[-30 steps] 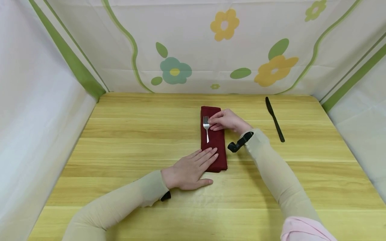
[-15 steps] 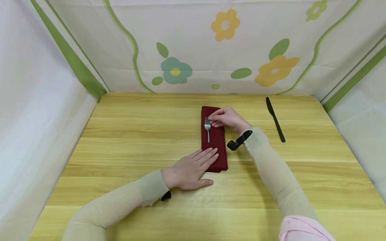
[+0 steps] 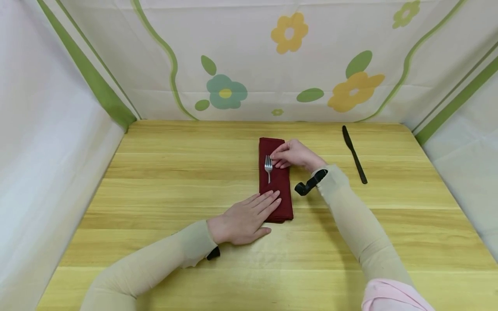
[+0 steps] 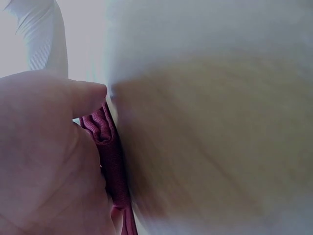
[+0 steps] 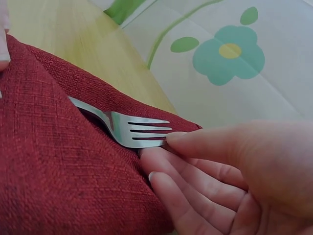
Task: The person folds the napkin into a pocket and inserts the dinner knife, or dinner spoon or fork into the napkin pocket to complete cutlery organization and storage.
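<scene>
A folded dark red cloth napkin [image 3: 279, 181] lies lengthwise on the wooden table. On it is a silver fork [image 3: 268, 164], tines toward the far end, its handle running under a fold of the cloth so that the handle's end is hidden. My right hand [image 3: 296, 154] pinches one side of the tines; the right wrist view shows the thumb over the tine tips [image 5: 155, 139] and a finger beneath. Across the napkin's near end, the straight fingers of my left hand [image 3: 245, 219] rest flat, the thumb on the table. The left wrist view shows the napkin's layered edge [image 4: 115, 166] beside that hand.
A black knife [image 3: 355, 154] lies on the table [image 3: 175, 172] to the right of the right hand. White curtains [image 3: 268, 65] with printed flowers stand at the back and on both sides. A black wrist strap [image 3: 311, 183] sits on the right sleeve.
The fork has slid a little toward the left hand, and less of its handle shows outside the fold. My right hand has stayed at the tines; the left hand has kept its place.
</scene>
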The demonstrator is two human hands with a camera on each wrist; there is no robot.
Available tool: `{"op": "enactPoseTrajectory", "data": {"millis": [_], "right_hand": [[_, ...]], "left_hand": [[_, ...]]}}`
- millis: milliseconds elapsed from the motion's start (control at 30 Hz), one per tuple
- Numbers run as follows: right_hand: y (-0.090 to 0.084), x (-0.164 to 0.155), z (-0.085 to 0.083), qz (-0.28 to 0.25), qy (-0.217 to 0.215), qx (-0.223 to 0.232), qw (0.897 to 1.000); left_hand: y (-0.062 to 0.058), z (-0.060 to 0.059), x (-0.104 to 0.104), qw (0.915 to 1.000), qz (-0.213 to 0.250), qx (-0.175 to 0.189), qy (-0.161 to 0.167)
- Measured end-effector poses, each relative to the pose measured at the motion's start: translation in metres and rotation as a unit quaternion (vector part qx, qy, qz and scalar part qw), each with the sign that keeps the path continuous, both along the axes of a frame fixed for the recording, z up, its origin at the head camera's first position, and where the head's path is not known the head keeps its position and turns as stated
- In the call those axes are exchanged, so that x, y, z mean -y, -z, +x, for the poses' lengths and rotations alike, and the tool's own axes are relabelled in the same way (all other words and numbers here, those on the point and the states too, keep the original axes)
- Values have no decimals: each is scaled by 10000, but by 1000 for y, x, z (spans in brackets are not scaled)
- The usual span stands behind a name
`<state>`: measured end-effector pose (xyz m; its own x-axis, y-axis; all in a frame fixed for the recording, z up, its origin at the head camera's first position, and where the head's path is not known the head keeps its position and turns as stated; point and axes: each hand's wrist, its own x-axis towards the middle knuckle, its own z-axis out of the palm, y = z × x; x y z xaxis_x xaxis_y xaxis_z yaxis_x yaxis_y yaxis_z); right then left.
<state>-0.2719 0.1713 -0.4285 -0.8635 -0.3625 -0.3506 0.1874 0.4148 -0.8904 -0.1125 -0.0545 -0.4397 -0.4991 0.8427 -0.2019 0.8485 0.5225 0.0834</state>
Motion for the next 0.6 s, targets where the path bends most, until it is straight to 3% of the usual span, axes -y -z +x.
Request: {"op": "enactPoseTrajectory", "data": {"millis": [300, 600], "right_hand": [[4, -4, -1, -53, -90, 14, 9999], [3, -7, 1, -713, 483, -100, 9962]], "left_hand": [[3, -1, 1, 9999, 130, -30, 70], [0, 0, 0, 10000, 69, -19, 26]]}}
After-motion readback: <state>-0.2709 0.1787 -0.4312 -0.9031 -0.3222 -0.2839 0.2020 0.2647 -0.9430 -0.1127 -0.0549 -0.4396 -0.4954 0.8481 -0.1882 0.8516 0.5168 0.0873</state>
